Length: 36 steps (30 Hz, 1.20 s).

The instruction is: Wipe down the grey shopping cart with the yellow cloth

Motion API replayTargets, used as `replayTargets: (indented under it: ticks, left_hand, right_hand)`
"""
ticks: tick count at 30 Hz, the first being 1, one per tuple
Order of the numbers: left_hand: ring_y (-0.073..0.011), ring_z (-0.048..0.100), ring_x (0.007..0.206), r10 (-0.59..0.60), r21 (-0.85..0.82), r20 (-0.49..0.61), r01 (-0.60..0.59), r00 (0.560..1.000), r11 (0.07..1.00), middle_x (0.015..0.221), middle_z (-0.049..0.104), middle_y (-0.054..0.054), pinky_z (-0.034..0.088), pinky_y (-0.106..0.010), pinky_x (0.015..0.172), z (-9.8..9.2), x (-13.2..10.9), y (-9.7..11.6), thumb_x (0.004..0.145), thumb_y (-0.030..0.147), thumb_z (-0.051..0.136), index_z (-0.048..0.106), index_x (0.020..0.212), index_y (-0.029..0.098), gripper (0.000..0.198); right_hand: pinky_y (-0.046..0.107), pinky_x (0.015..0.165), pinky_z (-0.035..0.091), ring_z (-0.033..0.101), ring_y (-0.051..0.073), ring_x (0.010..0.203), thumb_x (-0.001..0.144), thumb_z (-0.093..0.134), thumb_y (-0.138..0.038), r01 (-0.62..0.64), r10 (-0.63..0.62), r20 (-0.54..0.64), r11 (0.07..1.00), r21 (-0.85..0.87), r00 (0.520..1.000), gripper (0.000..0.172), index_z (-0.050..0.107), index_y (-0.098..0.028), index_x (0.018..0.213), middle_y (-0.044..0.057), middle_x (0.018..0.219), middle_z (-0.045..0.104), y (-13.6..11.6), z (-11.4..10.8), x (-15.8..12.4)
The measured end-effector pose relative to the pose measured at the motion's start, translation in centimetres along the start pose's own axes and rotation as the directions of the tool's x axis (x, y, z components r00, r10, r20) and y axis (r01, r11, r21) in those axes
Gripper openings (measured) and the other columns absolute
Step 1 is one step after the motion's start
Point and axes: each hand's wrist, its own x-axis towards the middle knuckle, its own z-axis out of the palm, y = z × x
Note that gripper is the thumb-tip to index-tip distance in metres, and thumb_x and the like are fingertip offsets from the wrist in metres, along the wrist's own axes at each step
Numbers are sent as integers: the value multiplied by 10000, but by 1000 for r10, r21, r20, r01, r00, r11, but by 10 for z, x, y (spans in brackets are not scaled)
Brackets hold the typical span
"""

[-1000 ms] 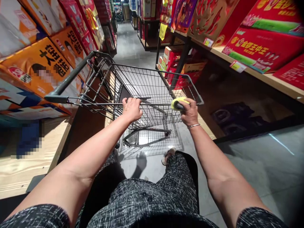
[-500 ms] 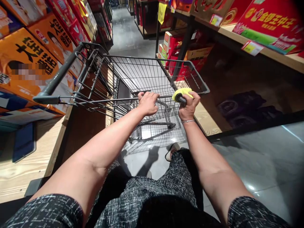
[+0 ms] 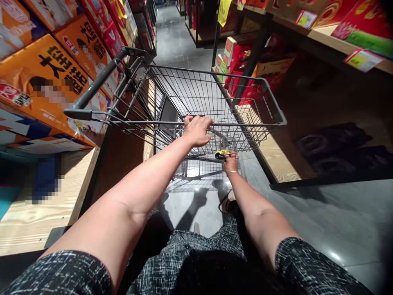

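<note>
A grey wire shopping cart (image 3: 196, 96) stands crosswise in front of me, its handle at the left. The fingers of my left hand (image 3: 197, 130) are closed over the cart's near top rail. Lower down, my right hand (image 3: 230, 162) grips a small yellow-and-black cleaning pad (image 3: 221, 154) beside the wire side, near the lower frame. The pad's exact kind is hard to make out, and whether it touches the wire I cannot tell. A thin bracelet circles my right wrist.
Orange boxes (image 3: 46, 82) are stacked on a wooden shelf (image 3: 70, 180) at the left, near a blurred dark blue thing (image 3: 46, 176). Shelves with red boxes (image 3: 368, 24) line the right. A tiled aisle (image 3: 172, 24) runs away behind the cart.
My right hand has gone down from the cart's top rail to its lower side with the yellow-and-black pad. The left hand keeps its hold on the rail. The view has shifted slightly.
</note>
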Motion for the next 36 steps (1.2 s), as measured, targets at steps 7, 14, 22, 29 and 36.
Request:
replayTargets:
  ticks: [7, 14, 22, 29, 36]
  left_hand:
    - [-307, 498, 1229, 9, -28, -10, -9, 1000, 1000, 1255, 684, -36, 196, -516, 1096, -1, 6, -12, 797, 173, 590, 603, 1208, 267, 422]
    - [-302, 510, 1200, 16, -46, -34, -18, 999, 999, 1208, 697, -12, 194, -513, 1089, 0, 7, -23, 795, 172, 569, 631, 1145, 303, 379]
    - [-296, 524, 1177, 9, -55, -55, -12, 998, 998, 1173, 716, -12, 192, -514, 1090, 1, -1, -17, 799, 174, 567, 631, 1108, 289, 337]
    - [-301, 511, 1176, 9, -44, -53, -11, 999, 999, 1172, 709, -4, 179, -520, 1099, 2, 0, -14, 806, 169, 554, 633, 1097, 306, 331]
    - [-296, 505, 1202, -7, -52, -37, 5, 999, 999, 1224, 710, -2, 179, -526, 1095, 2, 14, -16, 853, 148, 507, 651, 1116, 310, 341]
  right_hand:
    - [503, 1078, 450, 525, 284, 1227, 705, 519, -73, 147, -136, -176, 988, 54, 975, 476, 728, -215, 1108, 116, 1229, 557, -15, -56, 25]
    - [576, 1112, 424, 466, 334, 1316, 890, 592, -245, 283, -246, -532, 959, -13, 810, 339, 689, -334, 1202, 80, 1297, 469, -44, -139, 53]
    - [564, 1073, 435, 487, 307, 1231, 695, 487, -48, 20, -22, -201, 1000, -9, 979, 465, 724, -206, 1063, 131, 1237, 498, 1, -48, -4]
    - [506, 1066, 461, 513, 280, 1221, 701, 504, -38, 157, -154, -151, 988, 7, 976, 520, 732, -254, 1116, 101, 1250, 541, -15, -40, -10]
    - [508, 1111, 433, 454, 310, 1294, 830, 550, -96, 351, -347, -310, 935, -46, 885, 528, 719, -363, 1253, 78, 1338, 517, -92, -59, 33]
